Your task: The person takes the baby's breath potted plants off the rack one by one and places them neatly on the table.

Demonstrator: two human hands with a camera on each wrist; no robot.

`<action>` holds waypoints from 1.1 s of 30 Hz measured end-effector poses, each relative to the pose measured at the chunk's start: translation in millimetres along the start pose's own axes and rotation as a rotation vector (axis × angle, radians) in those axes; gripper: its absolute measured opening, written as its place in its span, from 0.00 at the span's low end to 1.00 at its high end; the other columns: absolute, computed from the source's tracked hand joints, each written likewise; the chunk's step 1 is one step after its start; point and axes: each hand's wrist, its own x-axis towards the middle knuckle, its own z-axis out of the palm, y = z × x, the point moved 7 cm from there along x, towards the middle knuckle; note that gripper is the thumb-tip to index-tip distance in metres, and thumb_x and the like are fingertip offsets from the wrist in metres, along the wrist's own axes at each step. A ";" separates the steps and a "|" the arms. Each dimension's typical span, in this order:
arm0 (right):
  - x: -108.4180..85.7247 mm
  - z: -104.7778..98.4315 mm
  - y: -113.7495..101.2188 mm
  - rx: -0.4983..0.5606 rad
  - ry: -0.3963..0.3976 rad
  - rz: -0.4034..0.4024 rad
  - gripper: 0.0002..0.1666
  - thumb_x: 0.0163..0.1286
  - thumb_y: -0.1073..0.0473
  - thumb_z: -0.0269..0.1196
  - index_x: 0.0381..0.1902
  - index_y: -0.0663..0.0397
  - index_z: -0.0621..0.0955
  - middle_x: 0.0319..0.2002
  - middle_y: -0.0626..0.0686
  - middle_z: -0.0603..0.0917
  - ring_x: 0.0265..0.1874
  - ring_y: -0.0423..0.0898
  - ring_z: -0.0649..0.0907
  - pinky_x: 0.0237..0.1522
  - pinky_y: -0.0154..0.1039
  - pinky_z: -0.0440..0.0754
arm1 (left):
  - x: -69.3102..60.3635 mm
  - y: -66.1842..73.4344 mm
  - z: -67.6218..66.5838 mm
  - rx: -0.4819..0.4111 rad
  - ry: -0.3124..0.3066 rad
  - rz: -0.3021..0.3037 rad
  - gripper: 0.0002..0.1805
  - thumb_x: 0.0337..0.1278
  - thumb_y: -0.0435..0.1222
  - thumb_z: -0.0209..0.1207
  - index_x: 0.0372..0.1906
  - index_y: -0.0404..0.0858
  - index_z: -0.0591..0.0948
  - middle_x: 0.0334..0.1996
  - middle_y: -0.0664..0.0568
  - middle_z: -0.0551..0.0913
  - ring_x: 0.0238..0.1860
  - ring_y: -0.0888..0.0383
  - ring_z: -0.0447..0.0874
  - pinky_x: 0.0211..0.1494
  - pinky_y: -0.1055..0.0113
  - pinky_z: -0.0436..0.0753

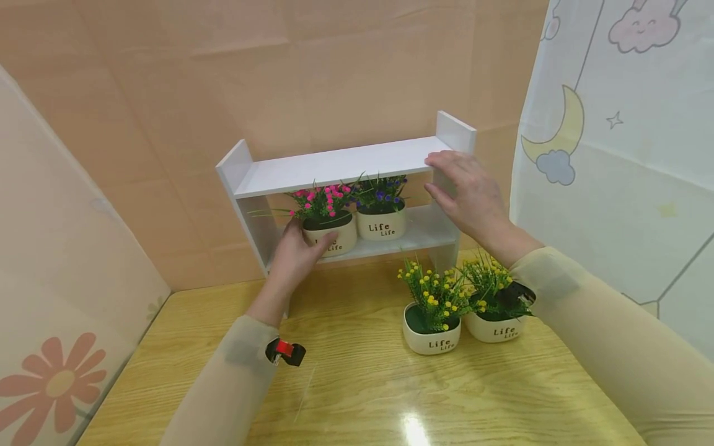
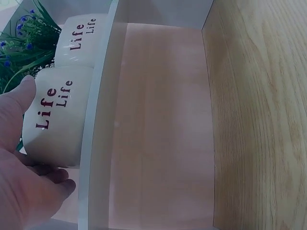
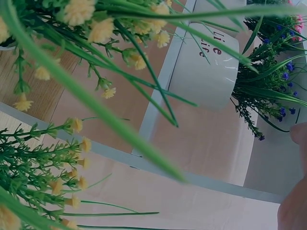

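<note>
My left hand (image 1: pixel 295 251) grips a cream oval flowerpot (image 1: pixel 347 234) with pink artificial flowers (image 1: pixel 329 197) on the lower board of a small white shelf (image 1: pixel 340 164). Its thumb lies across the pot's front, the other fingers at its left side. A matching pot (image 1: pixel 382 225) with blue-purple flowers stands close on the right; in the left wrist view the two pots (image 2: pixel 60 117) look side by side. My right hand (image 1: pixel 468 189) rests its fingertips at the right end of the upper board, thumb lower and apart from the fingers. Both pots' backs are hidden.
Two cream pots with yellow flowers, the nearer one (image 1: pixel 432 337) and one farther right (image 1: pixel 496 328), stand on the wooden table (image 1: pixel 334 384) below my right forearm. A peach cloth (image 1: pixel 346 74) hangs behind the shelf, with patterned curtains (image 1: pixel 625 155) at the sides.
</note>
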 end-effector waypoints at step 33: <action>-2.4 1.6 0.2 0.000 0.012 -0.004 0.29 0.74 0.64 0.75 0.70 0.60 0.81 0.71 0.62 0.82 0.76 0.61 0.75 0.82 0.52 0.66 | 4.5 -6.7 5.4 -0.105 -0.042 -0.069 0.56 0.67 0.56 0.74 0.84 0.31 0.59 0.76 0.37 0.70 0.77 0.41 0.71 0.81 0.44 0.71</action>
